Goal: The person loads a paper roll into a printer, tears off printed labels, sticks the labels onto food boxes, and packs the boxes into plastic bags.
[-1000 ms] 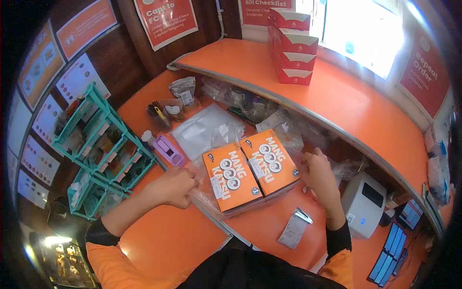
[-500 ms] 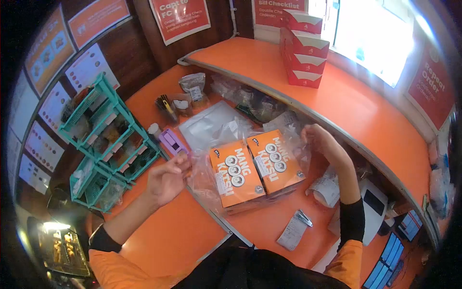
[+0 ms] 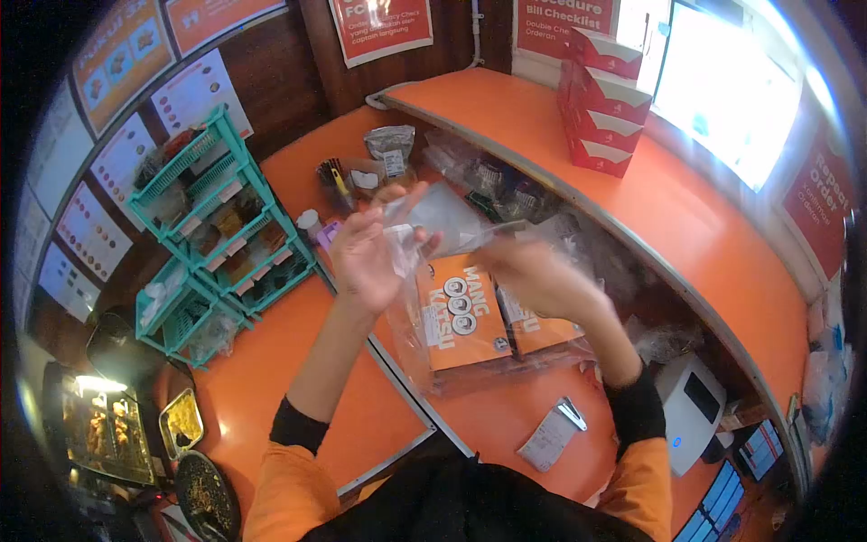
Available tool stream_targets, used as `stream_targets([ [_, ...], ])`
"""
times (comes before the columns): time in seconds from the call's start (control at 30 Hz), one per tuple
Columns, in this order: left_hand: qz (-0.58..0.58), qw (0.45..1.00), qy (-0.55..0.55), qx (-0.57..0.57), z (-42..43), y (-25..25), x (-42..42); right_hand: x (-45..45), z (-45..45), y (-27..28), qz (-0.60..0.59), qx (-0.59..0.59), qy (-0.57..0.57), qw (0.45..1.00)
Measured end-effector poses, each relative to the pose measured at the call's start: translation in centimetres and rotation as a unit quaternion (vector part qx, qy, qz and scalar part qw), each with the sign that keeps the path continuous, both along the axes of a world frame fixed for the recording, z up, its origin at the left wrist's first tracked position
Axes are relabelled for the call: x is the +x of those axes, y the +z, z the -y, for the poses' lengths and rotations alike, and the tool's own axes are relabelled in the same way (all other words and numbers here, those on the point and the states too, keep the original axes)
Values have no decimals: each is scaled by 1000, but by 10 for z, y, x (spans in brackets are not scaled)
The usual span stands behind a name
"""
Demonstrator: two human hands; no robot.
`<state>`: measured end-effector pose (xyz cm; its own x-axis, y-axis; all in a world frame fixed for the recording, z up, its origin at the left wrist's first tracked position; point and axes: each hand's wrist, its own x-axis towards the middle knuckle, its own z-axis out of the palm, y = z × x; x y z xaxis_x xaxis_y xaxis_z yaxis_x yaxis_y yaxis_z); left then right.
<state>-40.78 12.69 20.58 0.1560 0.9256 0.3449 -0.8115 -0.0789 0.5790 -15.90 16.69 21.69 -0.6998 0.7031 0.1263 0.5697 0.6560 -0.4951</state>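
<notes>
Two orange boxes (image 3: 468,316) printed "MANG KATSU" stand side by side inside a clear plastic bag (image 3: 411,348) on the orange counter. My left hand (image 3: 368,262) is raised over the bag's left side, its fingers closed on bunched clear plastic at the bag's top. My right hand (image 3: 542,280) hangs above the right box and covers part of it. Motion smears its fingers, so whether they grip the plastic is unclear. A receipt (image 3: 545,440) with a metal clip (image 3: 571,414) lies just in front of the boxes.
Teal stacked baskets (image 3: 217,239) with packets stand at left. A raised orange shelf (image 3: 686,208) runs along the right, carrying red-and-white boxes (image 3: 605,108). Behind the bag are a silver pouch (image 3: 390,149) and plastic packs. A white printer (image 3: 688,406) sits at right, food pans (image 3: 206,492) lower left.
Both hands have moved inward over the bag from its two sides. My left hand has risen and closed on plastic. My right hand now covers part of the right box. The camera view has shifted.
</notes>
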Motion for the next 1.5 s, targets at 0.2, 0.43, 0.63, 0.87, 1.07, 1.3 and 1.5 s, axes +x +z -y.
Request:
stream_targets([
  [0.2,66,990,-126,-20,0,20,22,-102,-82,-40,263,-157,66,950],
  [0.43,-134,990,-47,-25,54,32,-12,-40,-92,-13,150,-86,159,972],
  [0.63,-4,995,-69,-71,49,33,5,50,-50,25,252,116,112,954],
  [0.87,23,997,13,-77,26,41,73,71,-29,26,-174,9,-55,983],
  [1.07,-30,996,69,-46,82,50,-50,-23,20,71,-273,84,60,956],
  [1.3,-195,967,98,132,159,92,-107,-81,2,73,-523,-20,38,851],
  [1.5,-396,865,303,-52,226,104,-164,-214,69,47,-527,-102,86,840],
])
